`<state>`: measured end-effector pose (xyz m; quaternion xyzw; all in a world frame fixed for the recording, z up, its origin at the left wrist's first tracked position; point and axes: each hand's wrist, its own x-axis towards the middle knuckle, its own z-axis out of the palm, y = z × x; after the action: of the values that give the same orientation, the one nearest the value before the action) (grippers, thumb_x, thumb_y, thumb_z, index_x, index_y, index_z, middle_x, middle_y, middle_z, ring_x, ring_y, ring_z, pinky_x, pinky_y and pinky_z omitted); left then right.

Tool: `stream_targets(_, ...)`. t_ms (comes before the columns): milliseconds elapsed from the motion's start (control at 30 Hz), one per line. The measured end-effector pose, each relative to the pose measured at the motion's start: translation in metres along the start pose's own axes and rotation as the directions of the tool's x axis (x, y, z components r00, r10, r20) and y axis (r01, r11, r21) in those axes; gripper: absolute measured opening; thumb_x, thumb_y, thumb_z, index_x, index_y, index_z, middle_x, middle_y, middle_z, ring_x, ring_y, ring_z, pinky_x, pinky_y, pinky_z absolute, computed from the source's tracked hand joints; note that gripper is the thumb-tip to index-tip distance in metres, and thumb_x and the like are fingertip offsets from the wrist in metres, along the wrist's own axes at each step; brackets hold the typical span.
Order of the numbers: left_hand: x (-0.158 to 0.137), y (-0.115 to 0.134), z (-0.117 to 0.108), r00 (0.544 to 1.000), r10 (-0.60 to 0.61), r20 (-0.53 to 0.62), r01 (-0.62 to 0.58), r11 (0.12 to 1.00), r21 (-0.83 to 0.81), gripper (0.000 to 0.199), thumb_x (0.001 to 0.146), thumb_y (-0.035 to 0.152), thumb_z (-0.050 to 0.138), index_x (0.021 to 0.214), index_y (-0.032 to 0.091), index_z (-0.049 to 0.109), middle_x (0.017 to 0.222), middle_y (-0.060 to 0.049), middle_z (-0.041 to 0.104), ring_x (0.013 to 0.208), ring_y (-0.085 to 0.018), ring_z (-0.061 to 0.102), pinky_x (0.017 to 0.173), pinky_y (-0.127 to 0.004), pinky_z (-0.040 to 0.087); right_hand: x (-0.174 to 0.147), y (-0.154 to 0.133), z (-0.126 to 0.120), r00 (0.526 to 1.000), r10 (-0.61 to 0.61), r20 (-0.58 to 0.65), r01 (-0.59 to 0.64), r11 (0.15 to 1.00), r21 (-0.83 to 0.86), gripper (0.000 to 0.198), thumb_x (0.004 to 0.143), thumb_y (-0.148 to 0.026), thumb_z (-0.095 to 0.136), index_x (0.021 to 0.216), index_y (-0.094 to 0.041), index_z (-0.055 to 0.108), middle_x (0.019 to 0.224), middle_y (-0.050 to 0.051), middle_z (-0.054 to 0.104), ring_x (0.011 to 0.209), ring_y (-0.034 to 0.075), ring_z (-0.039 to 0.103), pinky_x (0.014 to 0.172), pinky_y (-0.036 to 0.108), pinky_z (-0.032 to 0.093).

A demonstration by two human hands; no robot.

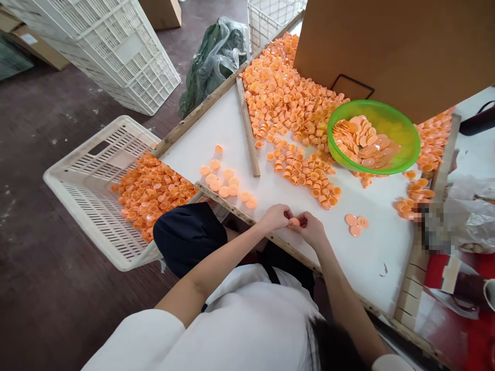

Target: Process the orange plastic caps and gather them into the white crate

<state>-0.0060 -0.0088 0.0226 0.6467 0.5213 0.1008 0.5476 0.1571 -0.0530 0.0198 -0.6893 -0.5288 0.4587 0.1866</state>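
Observation:
Above the near edge of the white table, my left hand (277,217) and my right hand (310,228) meet with pinched fingers on one small round orange plastic piece (294,222). The fingertips partly cover it. To the left lie several flat orange discs (223,191), loosely spread on the table. On the right, a small group of orange discs (356,225) lies flat. Beyond my hands are many small orange plastic cups (309,170), some tipped on their sides. A green bowl (402,147) holds a heap of flat orange discs.
A wooden strip (248,129) divides the wood-rimmed table (379,268). A white crate (81,206) with orange pieces stands at the lower left, below stacked white crates (127,51). A cardboard box (402,51) rises at the back. Plastic bags (472,216) lie at the right edge.

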Motion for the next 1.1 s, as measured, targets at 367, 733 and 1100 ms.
stream_targets(367,0.001,0.001,0.002,0.999,-0.017,-0.041,0.017,1.0,0.007,0.023,0.064,0.014,0.061,0.087,0.015,0.063,0.08,-0.004,0.067,0.072,-0.015,0.06,0.061,-0.024,0.048,0.019,0.003,0.002,0.995,0.099,0.002,-0.099,0.995,0.017,0.016,0.069,-0.036,0.062,0.072,-0.021,0.058,0.064,0.0,0.064,0.052,0.014,0.056,0.052,0.027,0.043)
stream_targets(733,-0.032,-0.02,-0.047,0.958,0.065,-0.278,0.037,0.938,0.345,0.033,0.072,0.002,0.048,0.094,0.019,0.065,0.091,-0.005,0.063,0.082,-0.015,0.059,0.076,-0.025,0.047,-0.005,0.03,-0.051,0.932,0.011,-0.361,-0.035,0.998,-0.06,0.031,0.073,-0.047,0.058,0.09,-0.02,0.061,0.085,0.005,0.068,0.064,0.016,0.059,0.064,0.031,0.045)
stream_targets(1100,-0.002,-0.005,-0.077,0.834,0.281,-0.474,-0.037,0.887,0.461,0.019,0.085,0.019,0.052,0.101,0.02,0.062,0.102,-0.006,0.059,0.093,-0.018,0.058,0.083,-0.029,0.045,0.0,0.085,-0.099,0.876,0.001,-0.482,-0.247,0.86,-0.447,0.036,0.077,-0.034,0.052,0.111,-0.026,0.061,0.114,0.009,0.054,0.08,0.02,0.057,0.062,0.031,0.04)
